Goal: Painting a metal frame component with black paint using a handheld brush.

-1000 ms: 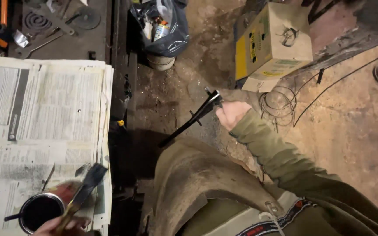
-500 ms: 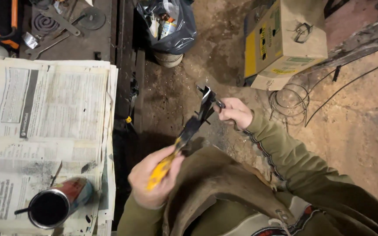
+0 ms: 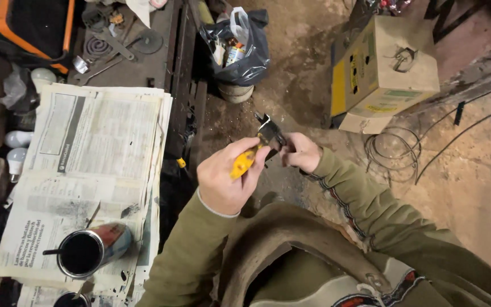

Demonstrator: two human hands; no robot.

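Left hand (image 3: 227, 181) sits near frame centre, fingers clamped on a yellow-handled brush (image 3: 244, 161); the handle runs up toward 1 o'clock, and its dark head meets a small black metal part (image 3: 269, 132). Right hand (image 3: 300, 152) is just beside, at 3 o'clock of the left, fingers closed on the lower end of that part. The part is held in the air above the dirt floor (image 3: 308, 96), between the 2 hands, its top pointing toward 11 o'clock. Both sleeves are olive green.

At 9 o'clock, the bench (image 3: 143, 62) carries spread newspaper (image 3: 98, 142), stained with black splashes. On the paper at 8 o'clock lies an open tin of black paint (image 3: 86, 251), tilted, with a dark stick across its mouth. 2 white bulbs (image 3: 15, 148) sit off the paper's left edge.

At 12 o'clock, a dark bag of rubbish (image 3: 240, 45) stands on the floor. At 2 o'clock, a cardboard box (image 3: 385, 68); just below it, coils of wire (image 3: 393, 149).
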